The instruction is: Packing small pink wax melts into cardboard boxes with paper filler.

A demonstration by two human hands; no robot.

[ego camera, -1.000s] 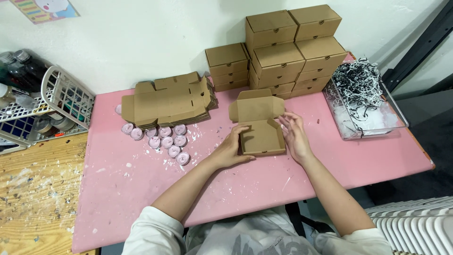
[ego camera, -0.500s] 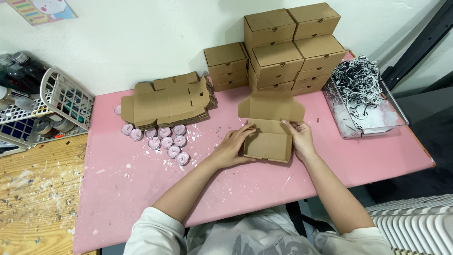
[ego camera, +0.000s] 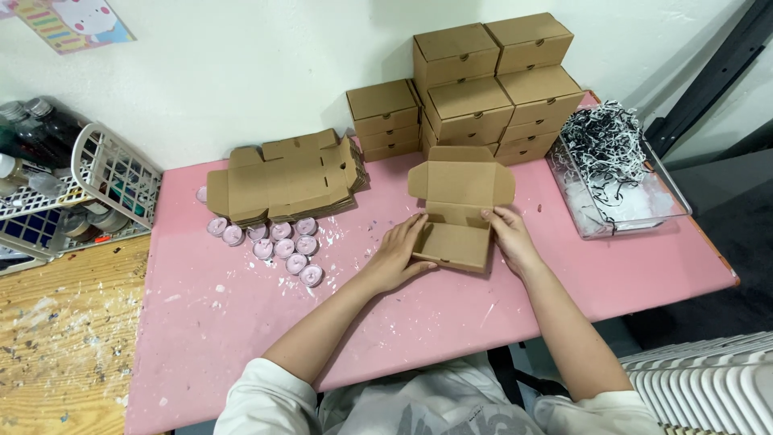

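left fingers (ego camera: 412,234) partly behind the cardboard box (ego camera: 455,242) wall, box contents perhaps hidden

Open brown cardboard box (ego camera: 456,216) sits mid-table with left hand (ego camera: 400,256) and right hand (ego camera: 509,237) pressed on its sides. 12 o'clock: blocked by stack of closed brown cardboard boxes (ego camera: 475,89). 3 o'clock: clear plastic tray of black-and-white shredded paper (ego camera: 616,173), narrow gap. 10 o'clock: pile of flat brown box blanks (ego camera: 282,177), pink tealight candles (ego camera: 274,240) near. 6 to 8 o'clock: bare pink table (ego camera: 241,322), free passage.
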